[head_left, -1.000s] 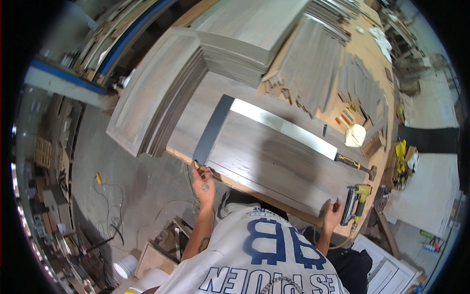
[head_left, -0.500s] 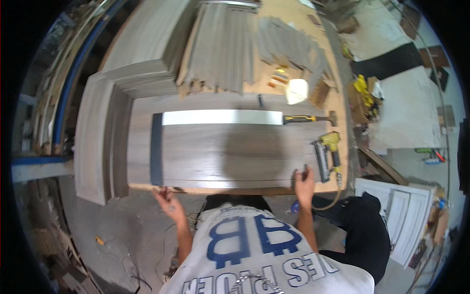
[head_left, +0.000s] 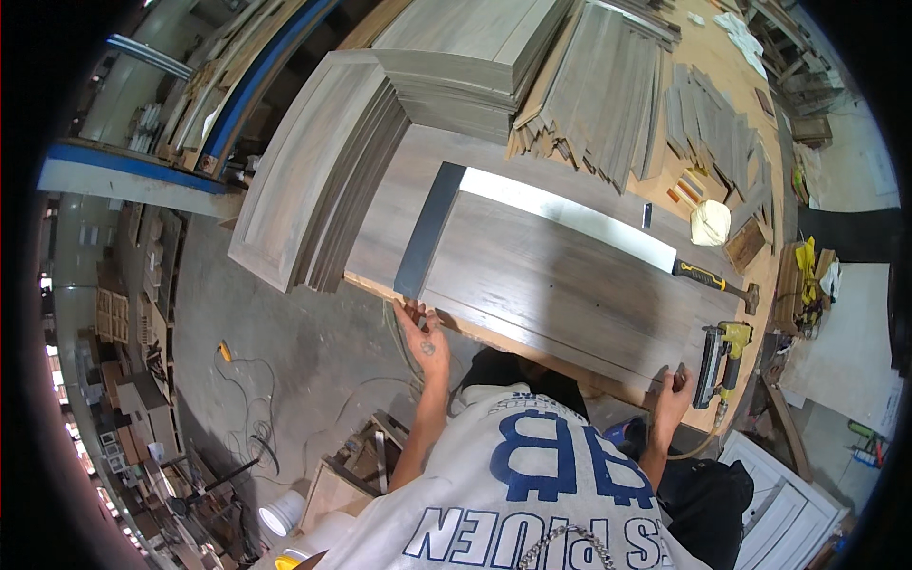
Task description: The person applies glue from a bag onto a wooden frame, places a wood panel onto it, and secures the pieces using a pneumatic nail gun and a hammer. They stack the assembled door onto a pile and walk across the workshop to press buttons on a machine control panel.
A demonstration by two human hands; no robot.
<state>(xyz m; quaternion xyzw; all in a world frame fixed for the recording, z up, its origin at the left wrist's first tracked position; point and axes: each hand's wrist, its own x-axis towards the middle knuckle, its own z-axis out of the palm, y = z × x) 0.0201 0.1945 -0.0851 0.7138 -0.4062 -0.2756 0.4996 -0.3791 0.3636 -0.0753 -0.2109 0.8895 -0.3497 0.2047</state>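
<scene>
A grey wood-grain panel [head_left: 570,299] lies on the bench in front of me. My left hand [head_left: 425,340] grips its near edge, fingertips beside the lower end of a wide dark strip [head_left: 429,233]. From that strip's far end a long pale, shiny strip [head_left: 570,218] runs right; together they make an L. My right hand [head_left: 673,397] pinches the panel's near right edge, close to a yellow-green and black nail gun [head_left: 724,356]. Beyond the gun lies a hammer [head_left: 708,275] with a black and yellow handle.
Stacked grey panels [head_left: 318,161] stand at the left. Bundled grey slats [head_left: 598,95] and shorter slats [head_left: 708,128] fill the far side, near a cream-coloured lump [head_left: 710,223] and a small wood block [head_left: 748,245]. An air hose [head_left: 708,439] hangs from the nail gun. White doors [head_left: 784,503] lean at lower right.
My view has swung toward the left, so the bench appears tilted and farther right. Both hands stay at the panel's near edge; the tools keep their places on the bench.
</scene>
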